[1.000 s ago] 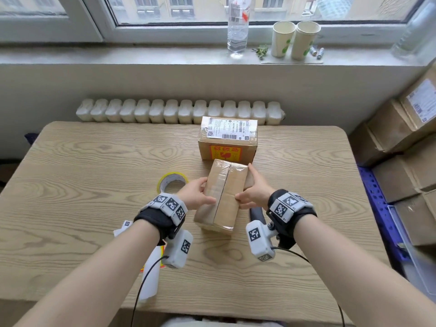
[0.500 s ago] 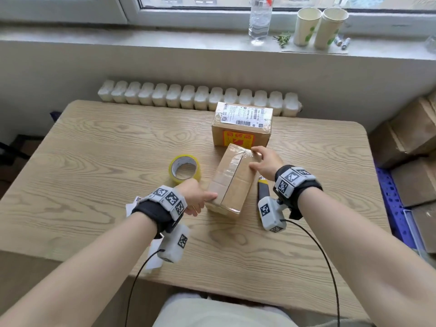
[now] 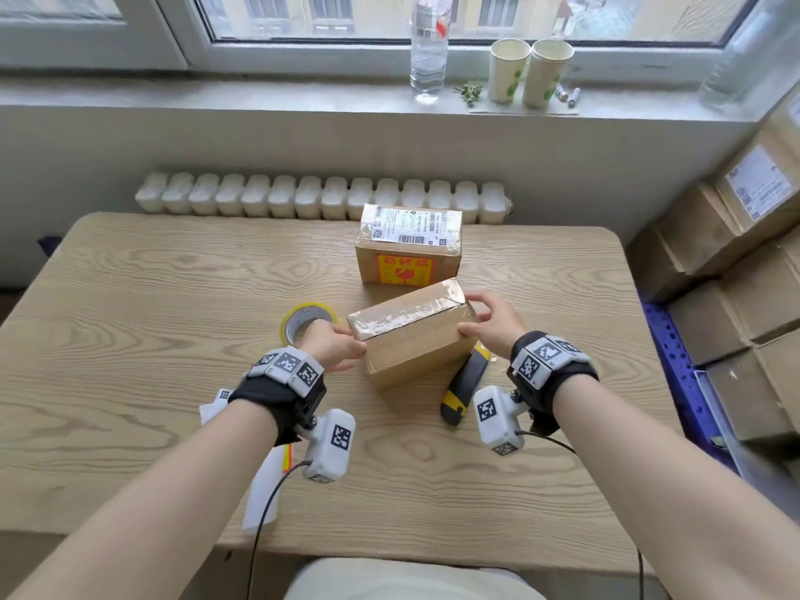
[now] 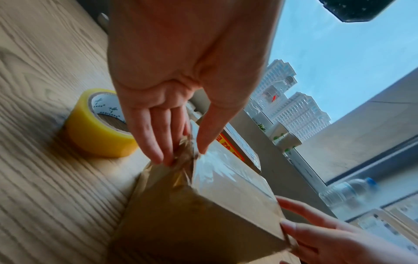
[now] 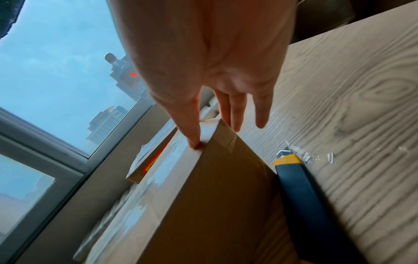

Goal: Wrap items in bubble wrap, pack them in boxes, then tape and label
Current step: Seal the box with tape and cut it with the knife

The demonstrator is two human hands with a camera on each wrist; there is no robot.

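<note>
— Where is the taped box?
— Mid-table, in front of the labelled box, knife alongside.
— Hands?
— Left hand pinches one end, right hand the other, thumbs on top; likely turning it to take a label.

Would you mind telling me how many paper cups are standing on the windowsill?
2: one paper cup stands right of the water bottle, and the second paper cup stands touching it on its right. None appears hidden behind them.
</note>
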